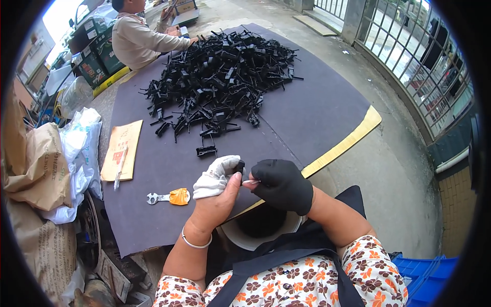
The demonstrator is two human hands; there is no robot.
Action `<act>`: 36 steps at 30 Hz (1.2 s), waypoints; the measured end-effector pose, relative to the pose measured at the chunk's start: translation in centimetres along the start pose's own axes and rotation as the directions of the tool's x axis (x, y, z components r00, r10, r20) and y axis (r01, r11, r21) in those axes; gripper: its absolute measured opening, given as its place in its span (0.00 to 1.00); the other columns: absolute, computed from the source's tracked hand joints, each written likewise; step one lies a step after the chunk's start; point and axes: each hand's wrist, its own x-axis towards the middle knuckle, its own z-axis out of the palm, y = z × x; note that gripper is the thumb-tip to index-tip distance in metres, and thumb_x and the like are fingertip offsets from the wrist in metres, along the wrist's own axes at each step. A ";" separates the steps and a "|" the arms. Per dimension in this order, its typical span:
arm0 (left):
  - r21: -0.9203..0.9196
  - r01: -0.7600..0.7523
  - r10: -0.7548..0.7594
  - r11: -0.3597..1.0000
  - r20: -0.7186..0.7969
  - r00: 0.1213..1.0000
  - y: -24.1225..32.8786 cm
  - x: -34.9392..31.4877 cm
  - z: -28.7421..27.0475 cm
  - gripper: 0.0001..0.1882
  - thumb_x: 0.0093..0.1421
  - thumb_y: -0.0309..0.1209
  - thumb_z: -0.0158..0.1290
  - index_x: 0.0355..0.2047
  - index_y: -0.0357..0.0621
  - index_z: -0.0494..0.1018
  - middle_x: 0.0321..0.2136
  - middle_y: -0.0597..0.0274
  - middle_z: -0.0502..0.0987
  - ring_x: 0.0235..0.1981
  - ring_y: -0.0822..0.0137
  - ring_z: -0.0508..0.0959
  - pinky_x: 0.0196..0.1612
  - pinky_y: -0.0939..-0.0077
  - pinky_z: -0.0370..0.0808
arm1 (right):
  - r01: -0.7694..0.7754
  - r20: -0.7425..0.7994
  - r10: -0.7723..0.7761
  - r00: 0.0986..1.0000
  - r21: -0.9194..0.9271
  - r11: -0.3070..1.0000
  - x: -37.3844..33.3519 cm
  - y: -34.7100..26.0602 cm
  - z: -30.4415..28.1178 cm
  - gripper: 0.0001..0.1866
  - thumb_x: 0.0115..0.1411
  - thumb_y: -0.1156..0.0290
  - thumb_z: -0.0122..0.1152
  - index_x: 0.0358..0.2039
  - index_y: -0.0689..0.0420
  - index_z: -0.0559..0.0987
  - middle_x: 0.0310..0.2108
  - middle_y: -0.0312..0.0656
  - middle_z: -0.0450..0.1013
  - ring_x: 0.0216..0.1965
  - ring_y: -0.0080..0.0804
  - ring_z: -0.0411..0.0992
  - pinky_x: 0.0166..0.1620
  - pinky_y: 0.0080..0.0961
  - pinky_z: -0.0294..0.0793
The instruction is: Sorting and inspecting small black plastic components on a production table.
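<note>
My left hand, in a white glove that leaves the thumb bare, is closed on a small black plastic part. Close beside it, my right hand wears a black glove with bare fingertips. Those fingers pinch a thin, pale, pointed piece, perhaps a small blade, its tip toward the black part. Most of both pieces is hidden by the fingers. Beyond my hands lies a large heap of black plastic parts, and one loose black part rests nearer to me.
On the dark tabletop lie a wrench wrapped in orange tape and a yellowish booklet with a pen. Below the table edge stands a pale bucket. Another person is at the far left; sacks crowd the left side.
</note>
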 end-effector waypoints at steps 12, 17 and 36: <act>-0.073 0.081 -0.076 0.994 0.064 0.995 1.0 -0.6 0.3 0.15 0.55 0.19 0.50 0.44 0.32 0.67 0.30 0.63 0.74 0.25 0.80 0.70 0.28 0.86 0.68 | -0.388 0.143 0.361 0.922 0.385 0.837 0.2 -0.3 0.0 0.11 0.58 0.66 0.53 0.32 0.62 0.76 0.23 0.49 0.72 0.24 0.37 0.72 0.30 0.30 0.68; 0.160 -0.134 0.147 0.978 -0.072 0.986 0.4 -1.0 1.0 0.15 0.50 0.20 0.53 0.40 0.33 0.71 0.30 0.53 0.76 0.30 0.64 0.76 0.36 0.75 0.72 | -0.397 0.078 0.393 0.916 0.305 0.865 -0.1 0.0 1.0 0.09 0.59 0.70 0.51 0.33 0.61 0.76 0.24 0.49 0.73 0.24 0.37 0.70 0.30 0.27 0.68; -0.564 0.270 -0.222 0.780 0.153 0.963 2.0 -0.3 0.0 0.14 0.57 0.23 0.52 0.42 0.39 0.63 0.32 0.63 0.73 0.21 0.81 0.66 0.21 0.88 0.64 | -0.362 0.123 0.341 0.932 0.316 0.877 -1.0 1.2 -0.5 0.07 0.53 0.74 0.59 0.33 0.61 0.76 0.26 0.42 0.74 0.26 0.26 0.71 0.32 0.24 0.70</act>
